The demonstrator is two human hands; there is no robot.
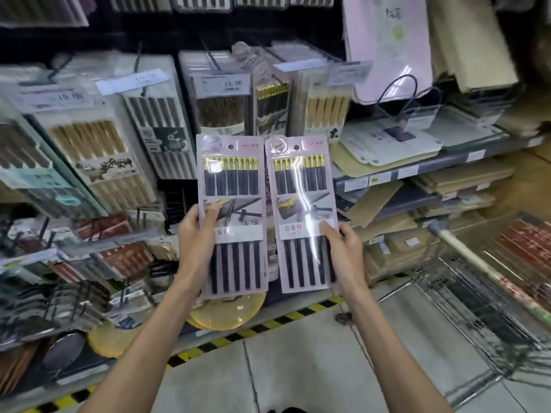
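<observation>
Two chopstick packs are being held up side by side before store shelving.
Left hand (195, 234) is gripping the left pink-card blister pack of black, gold-capped chopsticks (235, 186), fingers closing round its left edge, thumb on the front. Right hand (346, 248) is gripping the matching right pink-card pack (299, 186) likewise at its lower right edge. Both packs are standing upright, just apart. A wire shopping trolley (477, 281) is standing at right.

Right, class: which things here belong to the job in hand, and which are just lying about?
In the job: left chopstick pack, right chopstick pack, left hand, right hand.
Lying about: hanging chopstick packs, price tag, yellow plate, shopping trolley.
</observation>
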